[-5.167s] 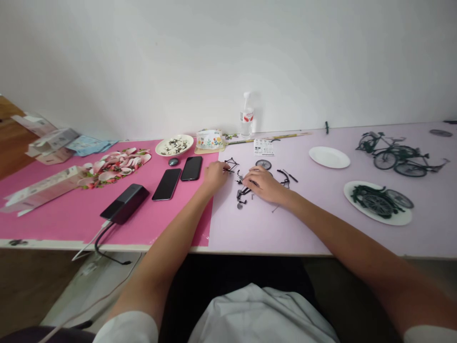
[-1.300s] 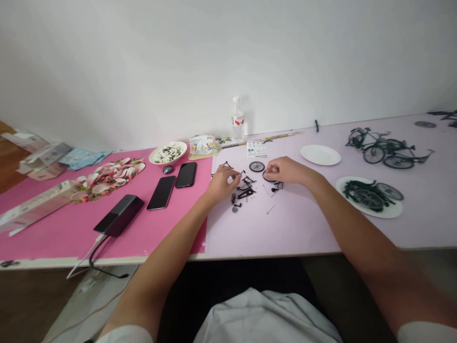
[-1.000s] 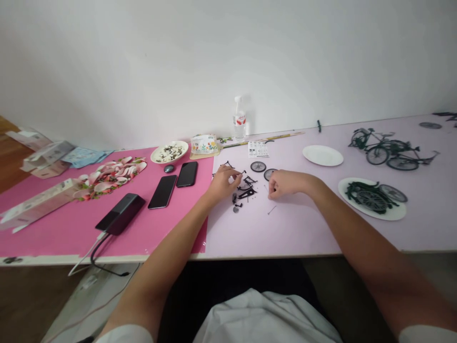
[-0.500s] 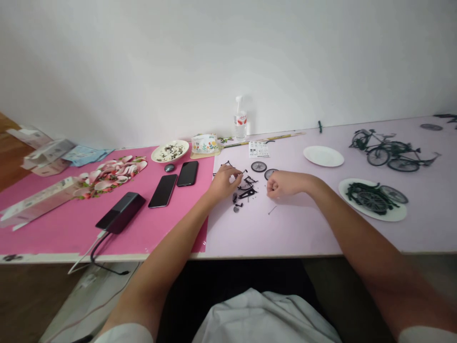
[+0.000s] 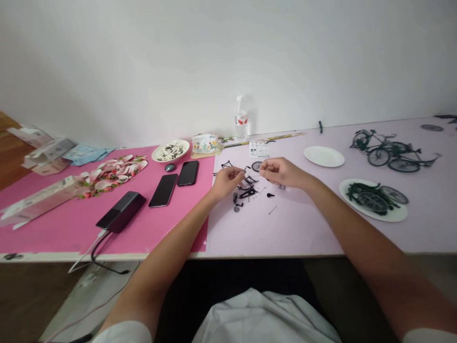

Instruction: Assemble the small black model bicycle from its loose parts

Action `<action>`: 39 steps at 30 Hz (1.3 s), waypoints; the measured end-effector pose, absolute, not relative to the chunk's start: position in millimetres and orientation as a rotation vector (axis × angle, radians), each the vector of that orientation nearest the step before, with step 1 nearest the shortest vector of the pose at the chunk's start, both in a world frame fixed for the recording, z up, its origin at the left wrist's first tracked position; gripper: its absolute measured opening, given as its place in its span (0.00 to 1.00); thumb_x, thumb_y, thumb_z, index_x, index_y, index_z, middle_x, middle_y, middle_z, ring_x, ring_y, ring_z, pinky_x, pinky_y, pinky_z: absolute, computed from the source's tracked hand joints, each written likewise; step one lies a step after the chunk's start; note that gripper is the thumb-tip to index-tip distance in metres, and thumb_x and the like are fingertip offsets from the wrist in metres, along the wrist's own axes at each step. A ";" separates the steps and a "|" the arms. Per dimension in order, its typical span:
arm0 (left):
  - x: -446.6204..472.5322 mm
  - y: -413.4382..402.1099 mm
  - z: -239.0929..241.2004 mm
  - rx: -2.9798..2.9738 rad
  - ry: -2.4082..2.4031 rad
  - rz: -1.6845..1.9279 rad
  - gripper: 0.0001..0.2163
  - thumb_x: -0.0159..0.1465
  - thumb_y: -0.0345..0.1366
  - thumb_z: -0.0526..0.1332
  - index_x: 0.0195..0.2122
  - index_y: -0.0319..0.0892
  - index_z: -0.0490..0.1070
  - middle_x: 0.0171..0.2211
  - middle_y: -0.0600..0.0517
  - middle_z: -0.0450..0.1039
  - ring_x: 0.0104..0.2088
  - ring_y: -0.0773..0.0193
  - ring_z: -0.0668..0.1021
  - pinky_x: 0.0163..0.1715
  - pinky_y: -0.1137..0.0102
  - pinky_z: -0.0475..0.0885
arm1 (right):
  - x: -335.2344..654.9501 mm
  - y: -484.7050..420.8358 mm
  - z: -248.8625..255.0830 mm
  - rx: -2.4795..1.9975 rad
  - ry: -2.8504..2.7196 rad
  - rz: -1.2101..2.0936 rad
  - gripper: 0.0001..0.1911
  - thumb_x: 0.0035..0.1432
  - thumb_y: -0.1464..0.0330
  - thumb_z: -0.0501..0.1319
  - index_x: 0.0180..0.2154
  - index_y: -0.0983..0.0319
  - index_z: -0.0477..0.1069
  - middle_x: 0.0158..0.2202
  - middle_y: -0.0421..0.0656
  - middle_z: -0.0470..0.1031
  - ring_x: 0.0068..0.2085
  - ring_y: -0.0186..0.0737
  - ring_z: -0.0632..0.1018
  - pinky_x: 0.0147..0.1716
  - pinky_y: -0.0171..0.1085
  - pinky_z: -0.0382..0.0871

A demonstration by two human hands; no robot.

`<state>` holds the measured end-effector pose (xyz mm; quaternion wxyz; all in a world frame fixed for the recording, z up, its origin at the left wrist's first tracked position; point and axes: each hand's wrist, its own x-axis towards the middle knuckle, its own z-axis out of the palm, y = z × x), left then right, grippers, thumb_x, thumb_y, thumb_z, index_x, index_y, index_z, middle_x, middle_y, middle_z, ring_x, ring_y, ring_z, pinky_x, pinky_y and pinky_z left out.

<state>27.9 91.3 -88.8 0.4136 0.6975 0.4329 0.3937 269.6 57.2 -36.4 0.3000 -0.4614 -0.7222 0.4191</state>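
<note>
My left hand (image 5: 227, 183) is closed, thumb and fingertips together, beside the black model bicycle parts (image 5: 247, 192); what it pinches is too small to make out. Just right of it, my right hand (image 5: 280, 172) is raised a little with its fingers curled in a pinch, and its contents cannot be made out. A spoked wheel (image 5: 256, 166) is partly hidden behind the right fingers. Below that hand lie a small black saddle-shaped piece (image 5: 270, 195) and a thin grey pin (image 5: 273, 209). A small grey disc (image 5: 236, 209) sits nearer the front.
Two phones (image 5: 163, 190) and a black power bank (image 5: 121, 212) lie left. Behind are an instruction sheet (image 5: 259, 149) and a bottle (image 5: 241, 121). At right stand a white plate (image 5: 324, 156), a plate of green-black parts (image 5: 396, 215) and model bicycles (image 5: 378, 155).
My right hand has moved up and left, towards my left hand, uncovering the saddle-shaped piece and covering part of the wheels. The left hand has shifted slightly right.
</note>
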 end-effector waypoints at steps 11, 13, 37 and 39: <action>31.8 81.2 -80.3 1.234 0.839 0.918 0.22 0.59 0.45 0.78 0.45 0.36 0.75 0.45 0.40 0.84 0.39 0.60 0.87 0.39 0.70 0.78 | 232.2 56.1 -70.2 -1.045 -1.639 0.894 0.23 0.61 0.45 0.64 0.37 0.57 0.65 0.25 0.35 0.68 0.25 0.34 0.67 0.27 0.36 0.62; 30.3 82.2 -80.2 1.246 0.845 0.918 0.23 0.58 0.46 0.79 0.46 0.37 0.75 0.46 0.41 0.84 0.37 0.62 0.87 0.32 0.74 0.72 | 228.1 54.2 -74.0 -1.060 -1.651 0.845 0.21 0.61 0.47 0.64 0.36 0.57 0.65 0.27 0.36 0.68 0.26 0.34 0.67 0.27 0.36 0.61; 29.4 89.8 -84.1 1.331 0.987 0.997 0.17 0.56 0.43 0.75 0.42 0.39 0.79 0.33 0.49 0.82 0.27 0.63 0.84 0.24 0.72 0.58 | 223.9 49.5 -79.5 -1.165 -1.953 0.585 0.07 0.60 0.61 0.62 0.35 0.57 0.69 0.27 0.37 0.71 0.30 0.38 0.71 0.34 0.38 0.63; 29.5 89.7 -83.5 1.326 0.994 0.999 0.17 0.56 0.43 0.75 0.42 0.39 0.79 0.33 0.49 0.83 0.26 0.63 0.84 0.24 0.72 0.58 | 223.6 49.7 -80.4 -1.171 -1.953 0.563 0.07 0.60 0.61 0.63 0.35 0.57 0.69 0.27 0.37 0.70 0.30 0.38 0.71 0.33 0.38 0.62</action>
